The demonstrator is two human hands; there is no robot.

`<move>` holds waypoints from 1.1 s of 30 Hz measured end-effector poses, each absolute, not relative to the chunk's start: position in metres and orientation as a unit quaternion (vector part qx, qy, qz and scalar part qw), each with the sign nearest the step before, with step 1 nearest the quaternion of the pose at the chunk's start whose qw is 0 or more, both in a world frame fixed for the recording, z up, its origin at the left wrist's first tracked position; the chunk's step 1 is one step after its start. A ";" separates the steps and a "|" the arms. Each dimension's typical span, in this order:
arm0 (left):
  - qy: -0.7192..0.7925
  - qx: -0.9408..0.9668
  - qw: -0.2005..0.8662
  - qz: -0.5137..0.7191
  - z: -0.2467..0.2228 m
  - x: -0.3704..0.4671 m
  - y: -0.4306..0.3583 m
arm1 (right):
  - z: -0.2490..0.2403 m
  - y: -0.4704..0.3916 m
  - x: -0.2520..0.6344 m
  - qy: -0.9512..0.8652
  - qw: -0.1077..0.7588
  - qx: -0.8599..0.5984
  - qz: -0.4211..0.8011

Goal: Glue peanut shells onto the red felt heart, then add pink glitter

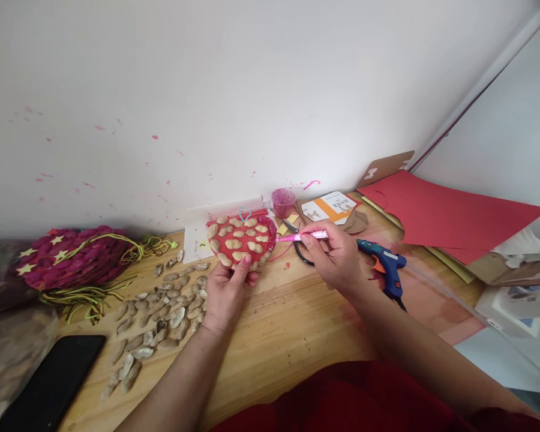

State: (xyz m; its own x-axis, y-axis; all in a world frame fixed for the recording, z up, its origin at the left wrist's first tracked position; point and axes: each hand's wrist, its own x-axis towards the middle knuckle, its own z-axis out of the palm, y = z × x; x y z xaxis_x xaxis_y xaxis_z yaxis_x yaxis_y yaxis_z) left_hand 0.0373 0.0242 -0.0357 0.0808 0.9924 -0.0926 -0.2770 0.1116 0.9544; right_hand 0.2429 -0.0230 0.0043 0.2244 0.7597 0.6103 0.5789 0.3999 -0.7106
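My left hand (227,288) pinches the lower edge of a red card (245,251) covered with peanut shells, thumb on top. Some shells along its right edge are dark pink, while the others are plain tan. A light blue loop (245,213) shows at the card's top. My right hand (330,255) is closed round a slim white paintbrush (312,235) stained pink. The brush's tip meets the card's right edge, beside the pink shells. Behind the card stands a small plastic cup (283,201) with pink stains inside.
Loose peanut shells (162,312) spread over the wooden table (261,348) at left, near a black phone (49,384) and dark pink, star-decorated pieces (81,252). At right lie a blue glue gun (389,267) and red card sheets (445,207). Pink specks mark the wall (252,108).
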 end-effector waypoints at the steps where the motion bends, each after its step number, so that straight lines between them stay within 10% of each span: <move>1: 0.429 0.398 0.619 0.524 -0.034 0.037 0.024 | 0.004 -0.023 0.243 -0.615 0.567 -0.540 0.091; 33: 0.396 0.347 0.656 0.541 -0.034 0.037 0.026 | 0.011 -0.030 0.233 -0.677 0.519 -0.522 -0.010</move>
